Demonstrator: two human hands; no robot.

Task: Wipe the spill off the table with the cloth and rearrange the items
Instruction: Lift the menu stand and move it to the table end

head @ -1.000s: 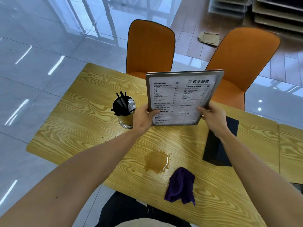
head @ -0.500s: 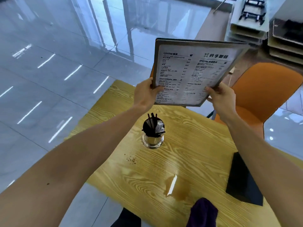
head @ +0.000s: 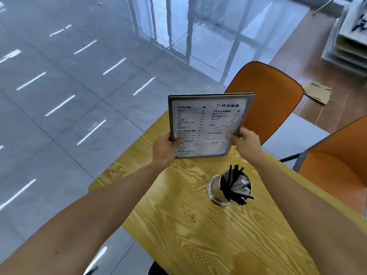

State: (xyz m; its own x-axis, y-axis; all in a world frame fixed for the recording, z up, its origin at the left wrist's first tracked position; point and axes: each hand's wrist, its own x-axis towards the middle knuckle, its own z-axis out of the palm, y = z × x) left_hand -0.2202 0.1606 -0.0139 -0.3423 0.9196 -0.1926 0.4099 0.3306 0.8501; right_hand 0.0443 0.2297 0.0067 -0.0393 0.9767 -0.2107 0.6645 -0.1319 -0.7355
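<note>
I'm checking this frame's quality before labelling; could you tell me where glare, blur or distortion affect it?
Head view: bright streaks of glare on the glossy floor; lower lines of the menu blur, headings stay legible; the wide lens bends the table edge and stretches the forearms; a soft sheen lies beside the cup.

A café, by the look of it: a printed drinks menu (head: 208,126) headed "COFFEE", a metal cup of black straws (head: 230,187) on the wood-grain bench (head: 198,235), orange chairs (head: 268,92) at the far side, glossy grey floor tiles (head: 59,96).
</note>
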